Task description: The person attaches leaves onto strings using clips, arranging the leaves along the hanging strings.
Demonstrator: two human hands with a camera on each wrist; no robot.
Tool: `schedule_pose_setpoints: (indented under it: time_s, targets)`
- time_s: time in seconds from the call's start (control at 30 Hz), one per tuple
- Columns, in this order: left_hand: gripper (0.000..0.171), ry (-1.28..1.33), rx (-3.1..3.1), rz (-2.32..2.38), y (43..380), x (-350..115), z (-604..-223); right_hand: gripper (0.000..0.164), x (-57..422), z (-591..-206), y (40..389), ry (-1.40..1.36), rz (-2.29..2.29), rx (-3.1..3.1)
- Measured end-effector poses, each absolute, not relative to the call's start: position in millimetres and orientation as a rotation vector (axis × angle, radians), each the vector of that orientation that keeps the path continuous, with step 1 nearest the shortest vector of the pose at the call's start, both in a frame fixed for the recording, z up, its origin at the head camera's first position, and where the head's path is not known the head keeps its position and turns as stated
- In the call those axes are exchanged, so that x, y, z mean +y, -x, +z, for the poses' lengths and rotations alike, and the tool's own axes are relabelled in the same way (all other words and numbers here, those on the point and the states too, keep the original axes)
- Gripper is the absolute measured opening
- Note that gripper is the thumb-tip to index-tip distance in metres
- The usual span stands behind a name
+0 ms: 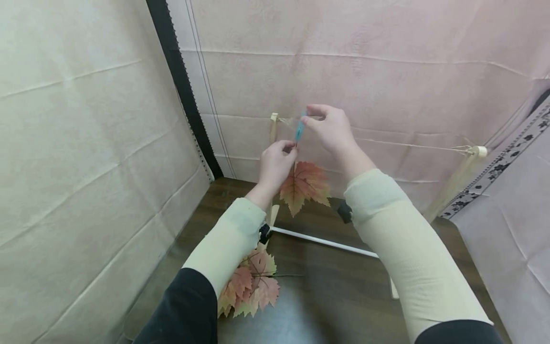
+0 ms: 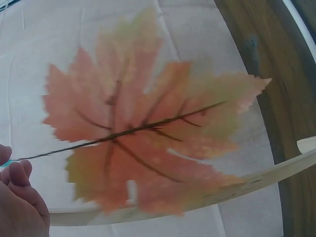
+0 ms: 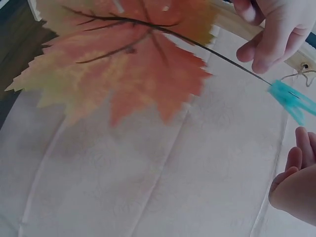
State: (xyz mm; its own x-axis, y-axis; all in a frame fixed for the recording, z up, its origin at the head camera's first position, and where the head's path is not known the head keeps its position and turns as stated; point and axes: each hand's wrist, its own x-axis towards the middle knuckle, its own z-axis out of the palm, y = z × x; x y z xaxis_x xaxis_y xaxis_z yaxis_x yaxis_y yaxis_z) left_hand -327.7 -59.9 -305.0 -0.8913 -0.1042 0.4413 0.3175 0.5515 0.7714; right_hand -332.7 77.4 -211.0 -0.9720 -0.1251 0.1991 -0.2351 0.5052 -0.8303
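Note:
An orange-red artificial maple leaf [image 1: 305, 186] hangs by its thin dark stem [image 2: 64, 150] just below the string. My left hand [image 1: 277, 162] pinches the upper end of this stem with thumb and fingers. At the top of the stem is a teal clothespin [image 3: 291, 98], tilted on the string. My right hand [image 1: 331, 126], slightly higher, pinches the upper end of the clothespin between thumb and index finger. In the left wrist view the leaf's veined face fills the middle, and the clothespin is mostly cut off at the left edge.
The string [image 1: 412, 145] runs between two wooden posts, the right post [image 1: 460, 179] nearer me. A white rod [image 1: 324, 242] crosses low between them. More maple leaves [image 1: 253, 282] lie on the dark wooden table [image 1: 326, 296], partly behind my left sleeve. Cloth-covered walls [image 1: 386, 28] surround it.

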Motion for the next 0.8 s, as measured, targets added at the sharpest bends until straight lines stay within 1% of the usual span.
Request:
schedule_pose_setpoints:
  time_s: [0.47, 0.8]
  targets:
    - [0.024, 0.239, -2.303, -1.290, 320.1, -62.7, -308.8, 0.049, 92.4, -212.9, 318.2, -0.293, 1.518, -2.520]
    - [0.025, 0.259, -2.291, -1.316, 313.2, -66.8, -312.6, 0.046, 96.6, -218.4, 304.1, -0.255, 1.551, -2.469]
